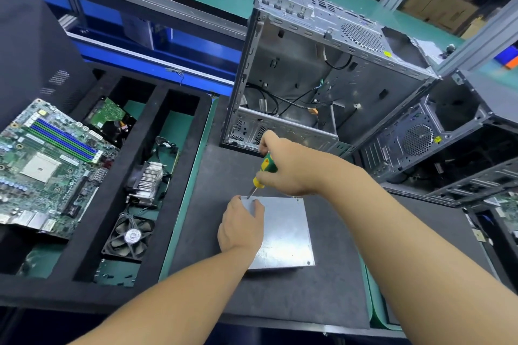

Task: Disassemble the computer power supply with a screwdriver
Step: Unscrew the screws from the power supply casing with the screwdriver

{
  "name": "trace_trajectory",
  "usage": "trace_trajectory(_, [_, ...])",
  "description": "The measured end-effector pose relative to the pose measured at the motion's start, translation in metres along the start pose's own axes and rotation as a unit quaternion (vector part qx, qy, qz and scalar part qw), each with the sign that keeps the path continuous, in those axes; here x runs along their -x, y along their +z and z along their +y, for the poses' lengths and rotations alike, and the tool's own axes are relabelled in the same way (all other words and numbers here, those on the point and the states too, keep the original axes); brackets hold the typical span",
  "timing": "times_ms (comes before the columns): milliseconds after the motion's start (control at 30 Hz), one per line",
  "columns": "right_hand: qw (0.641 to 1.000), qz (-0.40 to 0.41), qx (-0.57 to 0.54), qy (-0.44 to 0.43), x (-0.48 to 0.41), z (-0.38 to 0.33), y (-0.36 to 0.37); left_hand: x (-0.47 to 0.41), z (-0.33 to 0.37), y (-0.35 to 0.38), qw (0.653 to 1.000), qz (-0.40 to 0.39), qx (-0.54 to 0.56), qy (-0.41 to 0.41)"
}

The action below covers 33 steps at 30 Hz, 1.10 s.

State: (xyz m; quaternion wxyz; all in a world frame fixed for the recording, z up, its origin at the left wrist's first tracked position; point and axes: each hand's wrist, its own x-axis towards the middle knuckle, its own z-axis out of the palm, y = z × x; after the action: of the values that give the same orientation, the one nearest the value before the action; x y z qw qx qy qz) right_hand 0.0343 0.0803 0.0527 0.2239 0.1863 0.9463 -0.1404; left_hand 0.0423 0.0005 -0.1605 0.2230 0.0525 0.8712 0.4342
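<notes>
Right grip point(286, 173): clenched around the green-and-yellow handle of the screwdriver point(267, 165). The shaft slants down and to the left. Its tip sits at the far-left corner of the power supply point(286, 232); I cannot make out the screw under it.

Left grip point(242, 228): released. It lies on the box lid near that same corner with the fingertips just beside the tip, holding nothing.

The power supply is a plain grey metal box lying flat on the dark mat of the surface point(308, 297), directly in front of me.

Hidden or unclear:
- My left wrist covers the box's near-left part, and the right grip hides a stretch of its far edge.
- The box's sides and underside are out of sight.
- One screw head shows at the near-right corner.

Around:
- An open computer case point(302, 73) stands just behind the box, with loose cables inside.
- A second case point(437, 131) lies to the right, cut off by the frame edge.
- A black foam tray point(179, 171) sits to the left. Its compartments hold a hard drive point(109, 117), a heatsink point(147, 179) and a fan point(129, 237).
- A motherboard point(47, 165) rests over the tray's left side, partly out of frame.

Writing: the mark on the screwdriver handle and the yellow stickers on both cases are too small to read.
</notes>
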Motion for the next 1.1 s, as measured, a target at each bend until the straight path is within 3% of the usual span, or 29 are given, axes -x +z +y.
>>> trace_trajectory(67, [0.995, 0.04, 0.075, 0.051, 0.0, 0.001, 0.003, 0.0, 0.0, 0.0, 1.0, 0.004, -0.005, 0.002])
trace_trajectory(133, [0.982, 0.085, 0.162, 0.047, -0.002, 0.004, 0.005, 0.001, -0.001, 0.001, 1.0, 0.007, -0.012, 0.003])
trace_trajectory(200, [0.989, 0.083, 0.123, 0.006, -0.001, 0.007, 0.005, 0.001, 0.0, 0.002, 1.0, 0.01, -0.023, -0.001])
trace_trajectory(300, [0.998, 0.011, 0.034, -0.048, 0.001, 0.013, 0.001, 0.0, 0.001, 0.003, 0.999, 0.016, -0.044, -0.011])
trace_trajectory(467, [0.981, 0.091, 0.17, -0.017, -0.003, 0.014, 0.005, 0.001, 0.002, 0.003, 0.996, 0.041, -0.071, -0.025])
trace_trajectory(533, [0.97, 0.117, 0.205, -0.061, -0.006, 0.014, 0.004, 0.002, 0.002, 0.002, 0.995, 0.046, -0.082, -0.022])
trace_trajectory(633, [0.987, 0.054, 0.108, -0.105, -0.009, 0.012, 0.0, 0.002, 0.001, 0.003, 0.994, 0.049, -0.099, -0.018])
trace_trajectory(733, [0.991, 0.02, 0.098, -0.095, -0.011, 0.008, -0.002, 0.002, 0.002, 0.002, 0.993, 0.053, -0.102, -0.018])
trace_trajectory(800, [0.983, 0.058, 0.164, -0.059, -0.011, 0.004, -0.002, 0.002, 0.003, 0.002, 0.993, 0.056, -0.106, -0.018])
trace_trajectory(900, [0.946, 0.117, 0.275, -0.123, -0.014, 0.001, 0.002, 0.002, 0.003, 0.002, 0.992, 0.061, -0.105, -0.019])
trace_trajectory(1033, [0.982, 0.005, 0.148, -0.12, -0.015, 0.001, -0.008, 0.002, 0.003, 0.003, 0.992, 0.066, -0.105, -0.02])
trace_trajectory(1100, [0.986, -0.01, 0.142, -0.091, -0.016, 0.001, -0.01, 0.002, 0.003, 0.003, 0.993, 0.065, -0.1, -0.02])
